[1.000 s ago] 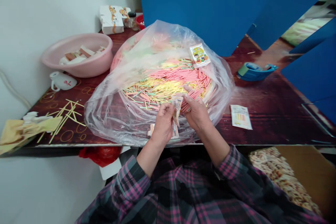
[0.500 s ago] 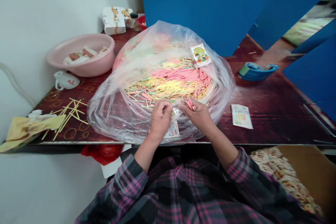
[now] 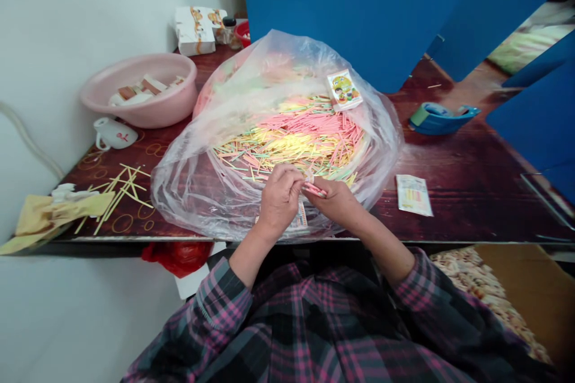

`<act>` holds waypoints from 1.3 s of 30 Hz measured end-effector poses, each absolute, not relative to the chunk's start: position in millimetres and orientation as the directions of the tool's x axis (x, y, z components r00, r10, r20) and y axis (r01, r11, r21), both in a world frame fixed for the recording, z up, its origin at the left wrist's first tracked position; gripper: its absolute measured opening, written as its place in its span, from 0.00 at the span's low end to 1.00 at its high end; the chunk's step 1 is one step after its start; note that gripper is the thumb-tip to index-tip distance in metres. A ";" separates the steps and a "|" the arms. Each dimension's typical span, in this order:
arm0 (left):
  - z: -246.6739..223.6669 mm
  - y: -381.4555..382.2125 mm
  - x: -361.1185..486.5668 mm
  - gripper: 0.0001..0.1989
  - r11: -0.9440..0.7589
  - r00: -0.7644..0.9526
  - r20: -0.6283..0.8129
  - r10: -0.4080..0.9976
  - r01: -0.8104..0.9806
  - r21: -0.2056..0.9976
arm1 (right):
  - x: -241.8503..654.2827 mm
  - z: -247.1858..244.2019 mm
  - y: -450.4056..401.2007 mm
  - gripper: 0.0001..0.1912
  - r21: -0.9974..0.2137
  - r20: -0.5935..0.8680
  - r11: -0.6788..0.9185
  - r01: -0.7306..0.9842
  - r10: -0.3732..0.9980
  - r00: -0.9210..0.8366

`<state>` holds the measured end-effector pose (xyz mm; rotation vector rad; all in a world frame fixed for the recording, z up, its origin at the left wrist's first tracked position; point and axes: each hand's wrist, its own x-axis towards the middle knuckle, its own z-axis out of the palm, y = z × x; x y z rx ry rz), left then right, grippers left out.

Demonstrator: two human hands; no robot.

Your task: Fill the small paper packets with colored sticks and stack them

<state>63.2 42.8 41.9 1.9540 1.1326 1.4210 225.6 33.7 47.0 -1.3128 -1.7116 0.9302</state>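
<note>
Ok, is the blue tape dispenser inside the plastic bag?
No, the blue tape dispenser stands outside it on the table, to the right of the plastic bag.

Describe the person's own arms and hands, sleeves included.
The left hand and right hand are bare, with no gloves, and no ring or watch can be made out. The forearms are bare up to the left sleeve and right sleeve, which are dark plaid flannel checked in pink and black.
</note>
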 end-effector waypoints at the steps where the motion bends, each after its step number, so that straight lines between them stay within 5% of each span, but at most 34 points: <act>1: 42.4 42.8 62.9 0.08 -0.519 0.092 0.519 0.850 0.314 0.795 | 226.4 48.4 33.2 0.20 -0.915 0.127 0.179 0.360 0.978 -0.163; 6: 34.0 45.0 63.0 0.05 -0.280 -0.043 0.282 0.958 0.047 0.959 | 236.6 61.1 41.2 0.21 -0.984 -0.061 -0.057 -0.171 0.998 0.020; 11: 28.7 44.2 73.0 0.09 -0.063 -0.030 0.057 0.998 -0.301 0.952 | 234.6 81.3 54.1 0.23 -0.877 0.074 0.147 -0.457 0.982 0.175; 18: 28.7 38.4 86.4 0.08 -0.013 -0.017 0.007 1.000 -0.395 0.919 | 201.8 94.6 49.4 0.20 -0.866 0.197 0.303 -0.397 0.938 0.285; 25: 27.8 34.3 90.4 0.07 -0.017 -0.034 0.002 0.999 -0.428 0.903 | 183.4 91.4 41.3 0.21 -0.884 0.112 0.221 -0.413 0.956 0.270; 29: 22.4 33.6 90.4 0.07 -0.046 -0.034 0.036 0.999 -0.358 0.933 | 184.9 87.5 43.0 0.19 -0.875 0.024 0.169 -0.453 0.951 0.309; 39: 16.4 33.5 91.1 0.06 -0.177 -0.079 0.164 0.983 -0.222 0.959 | 180.8 83.5 35.9 0.18 -0.901 0.060 0.185 -0.393 0.949 0.309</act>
